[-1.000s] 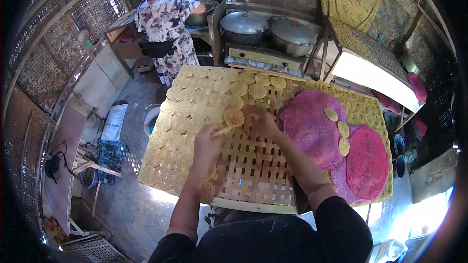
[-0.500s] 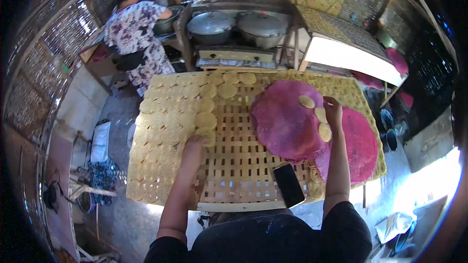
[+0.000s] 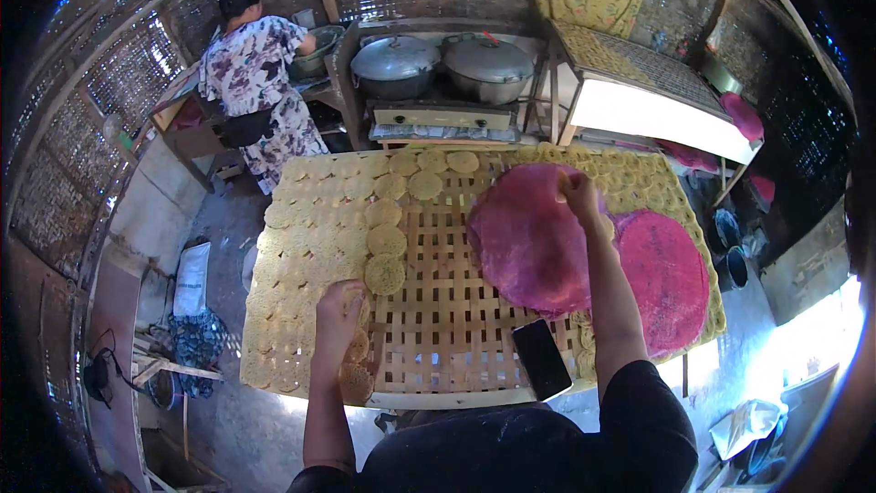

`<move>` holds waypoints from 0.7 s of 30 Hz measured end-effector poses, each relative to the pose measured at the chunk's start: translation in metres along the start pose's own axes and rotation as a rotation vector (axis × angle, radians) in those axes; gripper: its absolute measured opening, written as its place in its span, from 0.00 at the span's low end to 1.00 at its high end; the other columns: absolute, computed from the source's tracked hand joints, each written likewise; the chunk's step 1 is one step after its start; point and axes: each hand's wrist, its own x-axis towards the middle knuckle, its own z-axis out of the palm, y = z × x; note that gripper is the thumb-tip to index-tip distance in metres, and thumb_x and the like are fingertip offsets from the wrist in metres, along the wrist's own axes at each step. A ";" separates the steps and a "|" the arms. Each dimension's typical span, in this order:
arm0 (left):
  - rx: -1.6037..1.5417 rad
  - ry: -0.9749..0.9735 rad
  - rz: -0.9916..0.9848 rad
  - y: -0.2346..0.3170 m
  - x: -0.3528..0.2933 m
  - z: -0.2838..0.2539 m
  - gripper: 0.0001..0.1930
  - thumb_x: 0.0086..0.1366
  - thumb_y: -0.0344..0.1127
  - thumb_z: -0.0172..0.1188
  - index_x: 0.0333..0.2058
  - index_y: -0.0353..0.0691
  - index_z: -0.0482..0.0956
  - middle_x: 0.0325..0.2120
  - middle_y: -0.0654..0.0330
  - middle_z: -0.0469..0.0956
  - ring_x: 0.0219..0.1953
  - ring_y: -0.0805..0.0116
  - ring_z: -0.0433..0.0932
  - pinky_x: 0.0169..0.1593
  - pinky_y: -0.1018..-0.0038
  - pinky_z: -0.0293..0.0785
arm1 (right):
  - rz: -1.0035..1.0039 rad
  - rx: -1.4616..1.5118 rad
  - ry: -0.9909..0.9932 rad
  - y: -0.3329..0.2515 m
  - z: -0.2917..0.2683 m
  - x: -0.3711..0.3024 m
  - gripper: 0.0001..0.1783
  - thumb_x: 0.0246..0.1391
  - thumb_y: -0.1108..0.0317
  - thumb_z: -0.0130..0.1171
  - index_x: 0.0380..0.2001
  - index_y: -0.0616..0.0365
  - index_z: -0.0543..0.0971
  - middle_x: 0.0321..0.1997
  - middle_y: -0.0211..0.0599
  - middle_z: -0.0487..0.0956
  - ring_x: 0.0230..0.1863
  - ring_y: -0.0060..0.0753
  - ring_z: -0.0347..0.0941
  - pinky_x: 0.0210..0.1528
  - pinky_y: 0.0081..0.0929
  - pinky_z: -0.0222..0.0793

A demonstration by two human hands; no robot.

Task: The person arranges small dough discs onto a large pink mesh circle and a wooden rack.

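Note:
A woven bamboo drying rack [image 3: 447,329] lies in front of me, its left part covered with several round yellow lacy wafers [image 3: 310,237]. My left hand [image 3: 339,310] rests on the rack's near left, holding a small stack of yellow wafers [image 3: 358,347]. Over on the right my right hand [image 3: 578,194] reaches to the far edge of a large pink round mesh mat [image 3: 529,237], fingers closed at its rim. A second pink round mat [image 3: 666,278] lies further right, with more yellow wafers around it.
A black phone [image 3: 541,358] lies on the rack's near edge. Behind the rack a stove carries two lidded metal pots [image 3: 443,64]. A person in a flowered top [image 3: 251,82] works at a counter at the far left. Woven walls enclose the room.
My right hand has moved from the rack's middle to the far rim of the pink mat. The left hand stayed at the near left. My view shifted and the phone came into sight.

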 end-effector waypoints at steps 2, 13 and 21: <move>-0.039 0.015 -0.062 0.010 -0.005 -0.006 0.08 0.57 0.26 0.58 0.37 0.35 0.77 0.36 0.51 0.78 0.43 0.56 0.76 0.49 0.67 0.69 | -0.219 0.089 -0.002 -0.031 0.025 -0.001 0.15 0.48 0.67 0.60 0.38 0.67 0.78 0.35 0.44 0.80 0.33 0.29 0.77 0.35 0.28 0.73; -0.055 0.083 -0.120 0.015 -0.023 -0.022 0.09 0.59 0.28 0.56 0.38 0.34 0.77 0.38 0.51 0.78 0.44 0.55 0.76 0.51 0.66 0.68 | -0.199 0.233 -0.432 -0.160 0.209 -0.059 0.14 0.53 0.70 0.53 0.42 0.65 0.78 0.30 0.40 0.79 0.28 0.36 0.75 0.32 0.26 0.73; 0.028 0.074 -0.178 0.005 -0.050 -0.045 0.09 0.59 0.28 0.53 0.38 0.34 0.76 0.38 0.49 0.77 0.44 0.54 0.76 0.51 0.66 0.68 | -0.787 -0.762 -0.048 -0.123 0.155 -0.053 0.13 0.51 0.65 0.55 0.37 0.62 0.78 0.33 0.44 0.78 0.35 0.42 0.75 0.39 0.39 0.72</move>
